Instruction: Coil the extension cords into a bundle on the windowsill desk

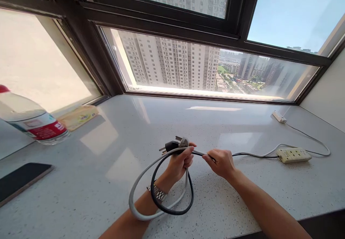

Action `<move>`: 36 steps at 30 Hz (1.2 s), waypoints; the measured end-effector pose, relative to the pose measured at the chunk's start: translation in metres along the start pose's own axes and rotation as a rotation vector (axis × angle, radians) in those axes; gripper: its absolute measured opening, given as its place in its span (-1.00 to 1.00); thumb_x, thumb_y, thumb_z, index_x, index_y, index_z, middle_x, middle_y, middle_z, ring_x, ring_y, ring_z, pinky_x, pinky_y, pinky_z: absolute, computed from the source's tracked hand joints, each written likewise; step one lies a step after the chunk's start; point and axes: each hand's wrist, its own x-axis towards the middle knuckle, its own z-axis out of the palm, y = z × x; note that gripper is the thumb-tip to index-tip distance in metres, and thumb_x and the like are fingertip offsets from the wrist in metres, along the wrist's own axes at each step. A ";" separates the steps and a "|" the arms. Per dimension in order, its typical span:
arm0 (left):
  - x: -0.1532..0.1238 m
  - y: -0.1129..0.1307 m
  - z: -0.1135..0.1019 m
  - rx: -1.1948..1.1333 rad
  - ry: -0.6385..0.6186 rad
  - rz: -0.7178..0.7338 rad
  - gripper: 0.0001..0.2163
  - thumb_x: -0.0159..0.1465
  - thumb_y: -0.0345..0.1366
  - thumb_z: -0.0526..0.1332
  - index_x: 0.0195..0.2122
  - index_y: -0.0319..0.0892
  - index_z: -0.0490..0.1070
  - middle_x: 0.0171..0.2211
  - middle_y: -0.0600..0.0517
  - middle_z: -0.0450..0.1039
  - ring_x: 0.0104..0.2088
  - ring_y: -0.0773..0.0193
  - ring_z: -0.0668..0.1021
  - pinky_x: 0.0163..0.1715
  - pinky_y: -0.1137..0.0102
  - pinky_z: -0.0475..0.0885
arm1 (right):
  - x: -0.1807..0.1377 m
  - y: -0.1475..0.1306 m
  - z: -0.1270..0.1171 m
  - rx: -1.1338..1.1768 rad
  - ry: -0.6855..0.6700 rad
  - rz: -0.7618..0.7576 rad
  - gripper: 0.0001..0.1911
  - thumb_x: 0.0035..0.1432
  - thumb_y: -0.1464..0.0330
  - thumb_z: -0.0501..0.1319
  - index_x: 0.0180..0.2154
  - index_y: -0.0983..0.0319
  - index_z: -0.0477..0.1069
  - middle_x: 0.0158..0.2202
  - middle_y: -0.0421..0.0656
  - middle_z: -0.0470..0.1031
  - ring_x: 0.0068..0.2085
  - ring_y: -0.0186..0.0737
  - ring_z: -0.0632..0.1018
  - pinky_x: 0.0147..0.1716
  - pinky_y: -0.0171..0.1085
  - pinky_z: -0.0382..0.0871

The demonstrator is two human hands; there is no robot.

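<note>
My left hand (181, 164) is closed around a black power cord (192, 192) and a white power cord (132, 192), which hang in loops over my wrist. Two plugs, one black (170, 146) and one whitish grey (184, 142), stick out above that hand with their prongs pointing left. To the right, my right hand (220, 161) pinches both cords together a short way along. From there the cords run across the counter to a cream power strip (294, 155) and a smaller white socket block (279, 116) farther back.
A large plastic bottle (40, 124) with a red label stands at the left, beside a yellow soft packet (79, 117). A dark phone (23, 181) lies on the speckled counter (88, 196). Dark-framed windows rise behind it; the counter's front edge shows at lower right.
</note>
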 end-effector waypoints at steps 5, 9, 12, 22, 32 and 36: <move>0.000 0.000 0.004 0.074 0.033 0.037 -0.70 -0.09 -0.15 0.40 -0.52 -0.19 0.32 -0.73 0.28 -0.03 -0.71 0.55 0.01 -0.71 0.54 -0.09 | 0.000 -0.001 0.004 0.000 -0.046 -0.024 -0.48 0.36 0.12 -0.07 -0.48 0.23 0.42 -0.58 -0.20 0.39 -0.57 -0.40 0.29 -0.53 -0.33 -0.09; 0.001 0.000 0.005 0.142 0.117 0.236 -0.80 -0.07 -0.29 0.31 -0.61 -0.18 0.27 -0.63 0.16 0.18 -0.62 0.46 0.21 -0.62 0.51 0.14 | 0.000 -0.002 0.009 0.034 -0.137 -0.064 -0.59 0.35 0.15 0.00 -0.42 0.22 0.43 -0.52 -0.21 0.43 -0.54 -0.40 0.33 -0.51 -0.35 -0.06; 0.001 -0.001 0.005 0.160 0.058 0.342 -0.84 -0.03 -0.27 0.26 -0.63 -0.17 0.29 -0.55 0.07 0.33 -0.43 0.32 0.39 -0.38 0.42 0.31 | 0.002 -0.004 0.011 0.067 -0.180 -0.054 -0.63 0.34 0.17 0.04 -0.41 0.22 0.42 -0.51 -0.22 0.43 -0.52 -0.39 0.34 -0.50 -0.36 -0.04; 0.000 0.008 0.004 -0.067 -0.036 0.220 -0.64 0.03 -0.11 0.38 -0.62 -0.16 0.22 -0.63 0.13 0.23 -0.49 0.31 0.39 -0.33 0.33 0.37 | 0.011 0.000 0.013 0.008 -0.351 0.136 -0.60 0.32 0.13 0.06 -0.47 0.20 0.38 -0.56 -0.25 0.39 -0.56 -0.39 0.25 -0.53 -0.34 -0.14; 0.000 0.015 0.009 0.046 -0.049 0.331 -0.50 0.04 -0.10 0.38 -0.69 -0.15 0.02 -0.72 0.22 -0.07 -0.65 0.44 0.14 -0.55 0.42 0.20 | 0.015 0.009 0.015 -0.041 -0.399 0.205 -0.43 0.20 -0.10 0.06 -0.55 0.22 0.42 -0.60 -0.21 0.38 -0.55 -0.38 0.25 -0.53 -0.33 -0.15; 0.000 0.022 -0.005 0.230 0.179 0.487 -0.54 0.03 -0.11 0.38 -0.71 -0.12 0.07 -0.72 0.20 -0.03 -0.64 0.39 0.15 -0.54 0.39 0.16 | 0.016 0.030 0.002 -0.020 -0.419 0.300 -0.42 0.06 -0.17 0.15 -0.54 0.22 0.43 -0.61 -0.22 0.37 -0.56 -0.38 0.26 -0.54 -0.35 -0.11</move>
